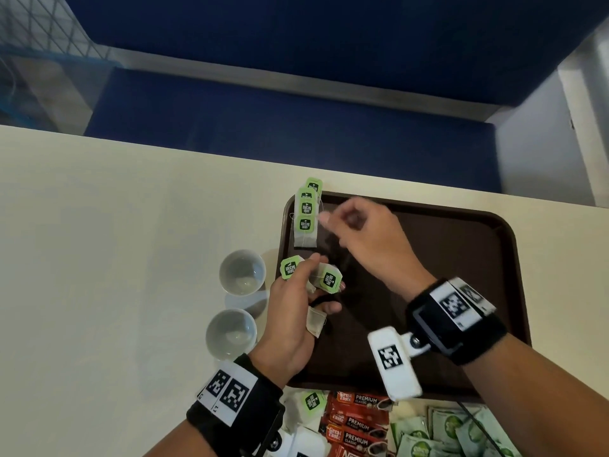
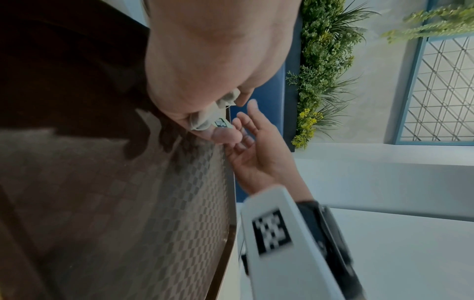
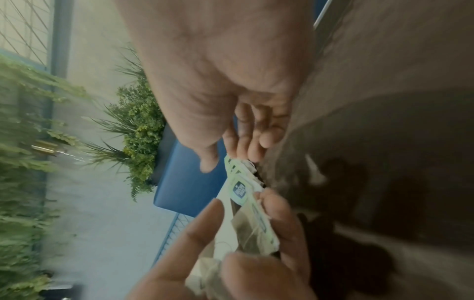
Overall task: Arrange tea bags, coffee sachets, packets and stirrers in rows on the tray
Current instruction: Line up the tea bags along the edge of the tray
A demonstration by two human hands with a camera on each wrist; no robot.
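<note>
Tea bags [image 1: 305, 216] laid in an overlapping row at the tray's far left corner, green tags up, the farthest tag poking over the rim onto the tabletop [image 1: 115, 225]. Brown tray [image 1: 478, 258] sitting near the tabletop's far edge, textured floor mostly bare. Left hand [image 1: 293, 311] hovering over the tray's left edge, fingers curled round a small bunch of loose tea bags [image 1: 324, 280], two green tags fanned out, one paper pouch dangling below the palm. Right hand [image 1: 369, 239] above the tray just beside the laid row, blurred, fingers loosely curled and the fingertips close to the row; a thin string running near them, but cannot tell whether anything is pinched. From the right wrist view, fingertips almost touching the row's edge, the left hand's bunch just below.

Two white cups [image 1: 242, 272] on the tabletop just left of the tray, one behind the other. At the tabletop's near edge, below the tray: another tea bag [image 1: 308, 407], red coffee sachets [image 1: 356, 423] stacked side by side, pale green packets [image 1: 454, 430] heaped to their right.
</note>
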